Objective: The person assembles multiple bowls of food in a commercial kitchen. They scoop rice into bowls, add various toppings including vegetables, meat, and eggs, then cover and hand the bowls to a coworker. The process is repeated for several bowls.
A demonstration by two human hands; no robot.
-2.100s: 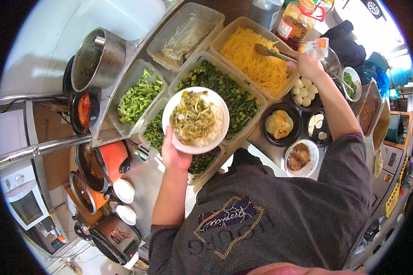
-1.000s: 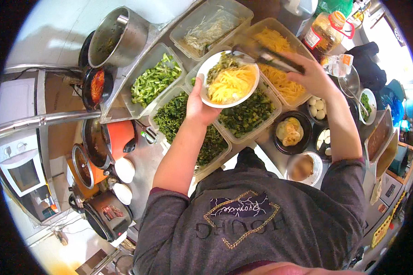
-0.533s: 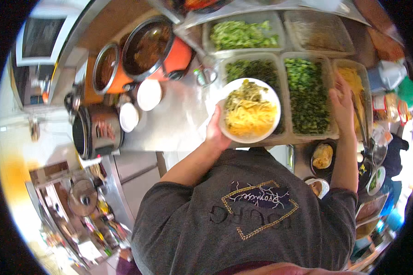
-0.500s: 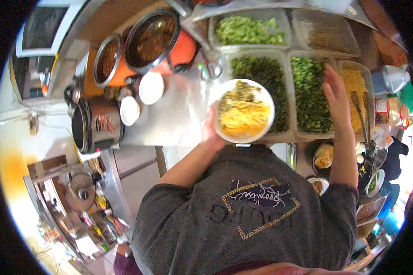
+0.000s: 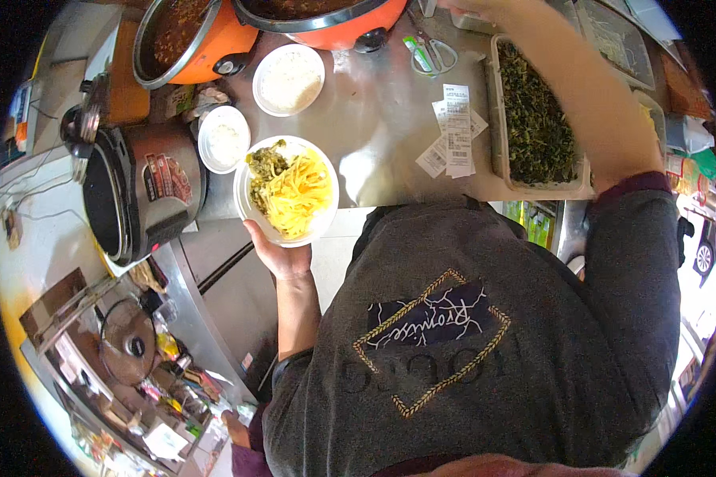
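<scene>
My left hand [image 5: 278, 256] is closed on the near side of a white bowl [image 5: 334, 192], fingers mostly hidden beneath it. Inside lie yellow shreds [image 5: 301, 195] and chopped olive-green pickled greens [image 5: 263, 168]. The bowl is level, near the front edge of the steel counter. My right arm stretches forward over a clear bin [image 5: 533, 187] of chopped dark greens [image 5: 533, 119]. At the top edge my right hand [image 5: 479, 6] is cut off, close to another bin; its grip does not show. Two white bowls of rice, a larger one [image 5: 289, 79] and a smaller one [image 5: 224, 140], stand beyond the held bowl.
Two orange pots of brown stew [image 5: 171, 44] [image 5: 342, 22] stand at the back. A rice cooker [image 5: 147, 187] is at left. Scissors [image 5: 429, 57] and paper slips [image 5: 457, 131] lie on the steel counter [image 5: 374, 111]. More food bins [image 5: 616, 44] line the right.
The bowl in my left hand has moved left, near the rice bowls. My right hand has left the bins at right and reached far forward. The view has shifted, revealing the paper slips.
</scene>
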